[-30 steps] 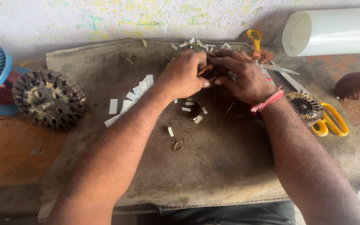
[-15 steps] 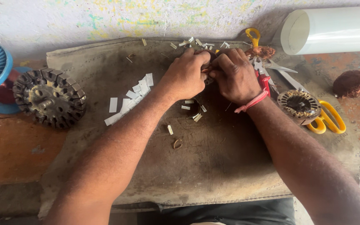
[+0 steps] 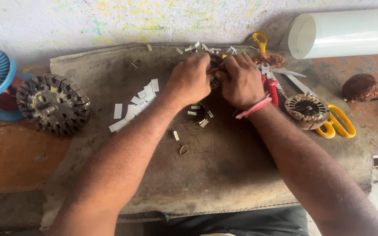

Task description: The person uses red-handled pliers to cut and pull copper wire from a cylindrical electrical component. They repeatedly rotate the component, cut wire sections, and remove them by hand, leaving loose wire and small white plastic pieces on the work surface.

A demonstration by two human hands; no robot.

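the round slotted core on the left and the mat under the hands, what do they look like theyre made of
The slotted core looks like dark, dull metal, probably stacked steel: grey, matt, with rust-brown patches and sharp-edged slots. The mat looks like coarse grey-brown cloth or canvas: soft creases, a worn limp edge and stains, no shine. Both hands, left and right, work over it.

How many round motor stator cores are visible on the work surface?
2. One dark stator core lies left of the cloth mat; a smaller stator core lies right of the right hand. The hands may hide another.

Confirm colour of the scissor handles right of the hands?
Yellow: the scissors have yellow handles, clearest in the head view.
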